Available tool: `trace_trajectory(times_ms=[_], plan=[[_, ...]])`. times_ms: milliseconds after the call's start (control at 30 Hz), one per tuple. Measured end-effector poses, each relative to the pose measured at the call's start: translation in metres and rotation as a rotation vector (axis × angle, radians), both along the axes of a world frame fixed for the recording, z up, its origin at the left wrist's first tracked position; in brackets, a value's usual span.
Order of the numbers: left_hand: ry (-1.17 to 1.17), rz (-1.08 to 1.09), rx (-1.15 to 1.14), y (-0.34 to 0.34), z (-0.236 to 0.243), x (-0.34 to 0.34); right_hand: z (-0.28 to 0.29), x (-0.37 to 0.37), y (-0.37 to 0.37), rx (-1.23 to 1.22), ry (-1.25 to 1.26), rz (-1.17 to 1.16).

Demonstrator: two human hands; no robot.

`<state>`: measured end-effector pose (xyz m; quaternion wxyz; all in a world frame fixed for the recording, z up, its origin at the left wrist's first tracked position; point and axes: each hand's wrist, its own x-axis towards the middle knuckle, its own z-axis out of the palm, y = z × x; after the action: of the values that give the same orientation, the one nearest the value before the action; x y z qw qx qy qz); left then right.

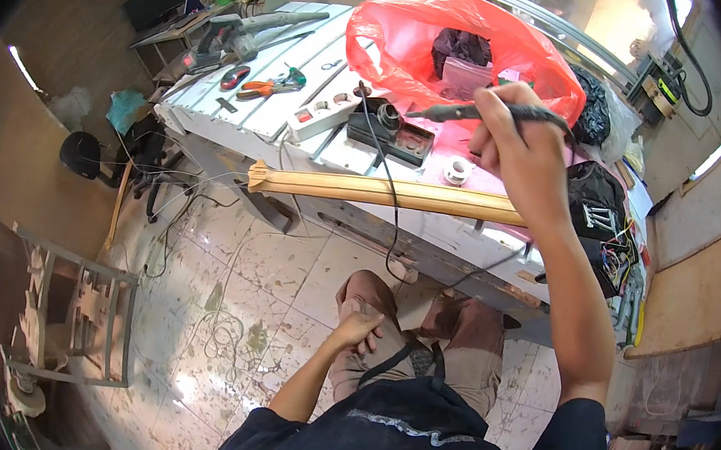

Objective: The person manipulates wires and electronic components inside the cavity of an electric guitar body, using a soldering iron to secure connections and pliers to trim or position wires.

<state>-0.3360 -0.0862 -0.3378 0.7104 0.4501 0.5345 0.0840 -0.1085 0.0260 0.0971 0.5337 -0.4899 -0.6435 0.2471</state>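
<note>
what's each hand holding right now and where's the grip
The right hand holds a soldering iron by its dark handle, tip pointing left over the bench. The left hand holds nothing; it rests on the person's knee.

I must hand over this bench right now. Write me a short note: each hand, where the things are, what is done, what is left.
Right hand: raised over the bench, gripping the black pen-shaped soldering iron, tip pointing left.
Left hand: empty, resting on the knee.
Long pale wooden guitar neck lies along the front edge of the white slatted bench; the black iron stand is behind it.
Done: iron picked up.
Left: tip touches nothing yet.
</note>
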Motion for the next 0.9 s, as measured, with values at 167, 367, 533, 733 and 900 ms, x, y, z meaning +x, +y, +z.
trace_trajectory(times_ms=[167,367,533,733,900], plan=[[-0.014,-0.011,0.034,0.001,0.000,-0.004,-0.015,-0.010,0.059,-0.014,-0.078,-0.067],[-0.043,-0.063,0.042,0.006,0.008,0.003,-0.051,0.006,0.104,0.178,-0.239,-0.081],[-0.052,-0.010,0.033,0.004,0.004,-0.007,-0.087,-0.028,0.131,-0.182,0.121,0.061],[-0.009,-0.045,0.054,0.005,0.002,0.002,-0.115,-0.004,0.103,-0.572,0.416,0.423],[-0.002,0.060,0.072,-0.001,0.012,-0.006,-0.019,0.076,-0.018,-0.456,-0.093,0.790]])
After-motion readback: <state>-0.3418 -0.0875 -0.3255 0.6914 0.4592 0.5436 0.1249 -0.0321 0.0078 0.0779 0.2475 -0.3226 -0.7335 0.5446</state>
